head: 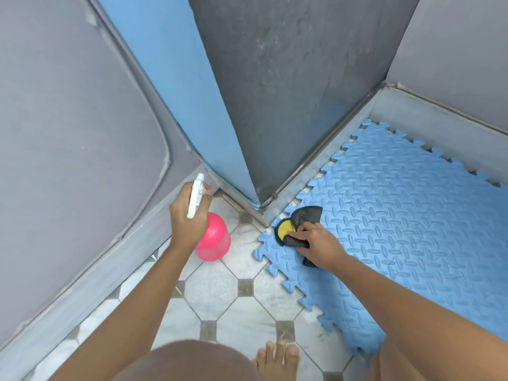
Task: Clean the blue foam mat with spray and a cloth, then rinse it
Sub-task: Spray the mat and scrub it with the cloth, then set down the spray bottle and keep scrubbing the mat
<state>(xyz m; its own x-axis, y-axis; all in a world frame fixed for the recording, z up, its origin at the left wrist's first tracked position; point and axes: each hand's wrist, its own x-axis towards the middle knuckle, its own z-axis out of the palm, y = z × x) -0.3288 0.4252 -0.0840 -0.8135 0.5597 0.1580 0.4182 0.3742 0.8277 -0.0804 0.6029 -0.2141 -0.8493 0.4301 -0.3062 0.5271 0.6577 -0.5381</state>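
The blue foam mat [406, 221], with a raised pattern and jigsaw edges, lies on the tiled floor at the right. A dark grey cloth with a yellow patch [295, 224] rests on the mat's near-left corner. My right hand [320, 244] presses down on the cloth and grips it. My left hand [188, 215] holds a pink spray bottle [213, 239] with a white trigger head, left of the mat above the tiles, nozzle pointing up and away.
A grey and blue wall corner [247, 133] juts out between the bottle and the mat. A grey wall [68, 133] runs along the left. The floor has white tiles [211, 295] with small dark squares. My bare foot [277, 358] and knee are at the bottom.
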